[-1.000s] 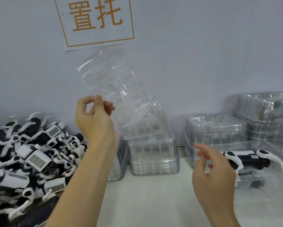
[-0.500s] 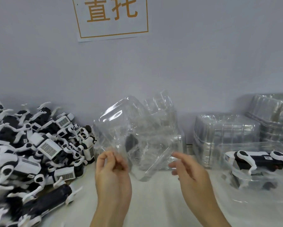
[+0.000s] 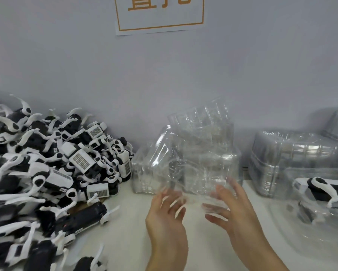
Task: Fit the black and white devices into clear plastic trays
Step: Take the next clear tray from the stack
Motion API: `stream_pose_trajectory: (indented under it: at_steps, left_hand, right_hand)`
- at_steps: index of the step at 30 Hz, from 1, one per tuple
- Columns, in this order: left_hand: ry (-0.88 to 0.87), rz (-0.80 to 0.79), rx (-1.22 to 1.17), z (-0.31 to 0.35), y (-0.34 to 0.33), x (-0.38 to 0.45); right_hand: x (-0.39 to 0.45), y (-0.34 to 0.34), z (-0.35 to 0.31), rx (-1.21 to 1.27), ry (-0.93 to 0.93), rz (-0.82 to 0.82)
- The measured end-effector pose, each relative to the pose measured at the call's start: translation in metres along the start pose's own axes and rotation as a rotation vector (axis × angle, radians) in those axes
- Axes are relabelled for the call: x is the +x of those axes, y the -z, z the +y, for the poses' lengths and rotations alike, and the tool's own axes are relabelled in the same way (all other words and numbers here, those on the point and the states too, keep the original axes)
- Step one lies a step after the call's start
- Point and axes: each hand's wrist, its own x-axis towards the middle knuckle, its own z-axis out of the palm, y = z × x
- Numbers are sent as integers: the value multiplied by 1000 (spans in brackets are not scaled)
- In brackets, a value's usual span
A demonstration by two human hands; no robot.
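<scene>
A: Where's the tray?
B: The clear tray (image 3: 191, 165) is mid-frame, held tilted between left hand (image 3: 167, 218) and right hand (image 3: 232, 212), fingers spread.
A: The devices?
B: The pile of devices (image 3: 53, 173) is at lower left, nearer the left hand.

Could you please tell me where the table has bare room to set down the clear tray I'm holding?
Bare tabletop lies between the device pile and your hands, below the tray stacks. The right side is crowded by the loaded tray.

Clear tray (image 3: 185, 163) between 2 hands (image 3: 167, 222).
</scene>
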Motion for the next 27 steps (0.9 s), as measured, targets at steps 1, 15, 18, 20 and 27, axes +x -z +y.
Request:
stream_pose_trajectory:
  at_steps: [1,15,18,20,27]
  left_hand:
    - [-9,49,12,6,2,2]
    - [-120,-6,923,44,11,-5]
    - [-40,-5,978,39,15,0]
    - [-27,-4,1052,39,17,5]
    - [-346,303,1347,54,32,29]
  right_hand:
    - [1,3,-1,-22,4,13]
    - [10,31,-3,-371,-87,46]
    - [10,33,1,-482,-131,103]
    - [10,33,2,-544,-140,132]
    - [5,41,-4,-840,-89,199]
